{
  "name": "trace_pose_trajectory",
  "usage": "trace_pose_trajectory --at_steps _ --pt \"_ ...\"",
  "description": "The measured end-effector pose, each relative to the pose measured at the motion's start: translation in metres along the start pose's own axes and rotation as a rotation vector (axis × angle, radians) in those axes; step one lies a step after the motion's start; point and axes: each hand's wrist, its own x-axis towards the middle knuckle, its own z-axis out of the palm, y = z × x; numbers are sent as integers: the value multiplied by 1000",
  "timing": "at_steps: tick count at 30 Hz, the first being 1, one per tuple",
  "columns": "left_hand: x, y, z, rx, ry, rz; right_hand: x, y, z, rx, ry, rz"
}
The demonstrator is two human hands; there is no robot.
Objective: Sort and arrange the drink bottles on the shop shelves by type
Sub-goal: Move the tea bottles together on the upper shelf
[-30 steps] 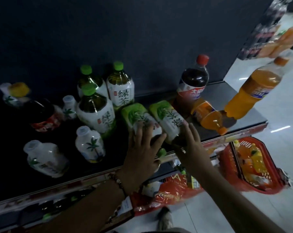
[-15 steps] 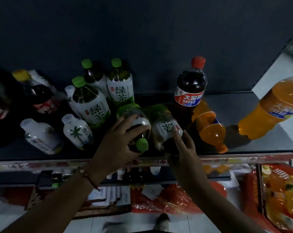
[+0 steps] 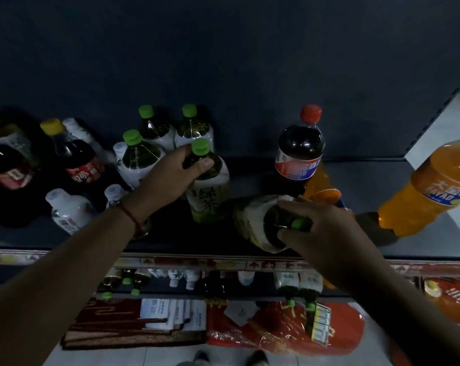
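Observation:
My left hand grips the neck of a green tea bottle that stands upright on the dark shelf, just in front of three other upright green tea bottles. My right hand holds the neck end of a second green tea bottle, which lies on its side with its green cap toward me. Behind it stand a dark cola bottle with a red cap and an orange soda bottle.
A large orange soda bottle leans at the shelf's right end. White coconut drink bottles and dark red-labelled bottles fill the left. A lower shelf holds more bottles; red packages lie on the floor.
My left hand has lifted its lying green tea bottle upright and slid it back toward the standing group. My right hand has closed round the neck of the other lying bottle.

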Motion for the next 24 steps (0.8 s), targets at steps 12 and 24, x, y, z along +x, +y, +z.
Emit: trace_pose_trajectory --at_steps 12,24 --pt "-2 -16 7 86 92 147 87 -49 17 1 242 -89" --pt "-55 18 26 431 282 613 62 -27 36 141 335 -133"
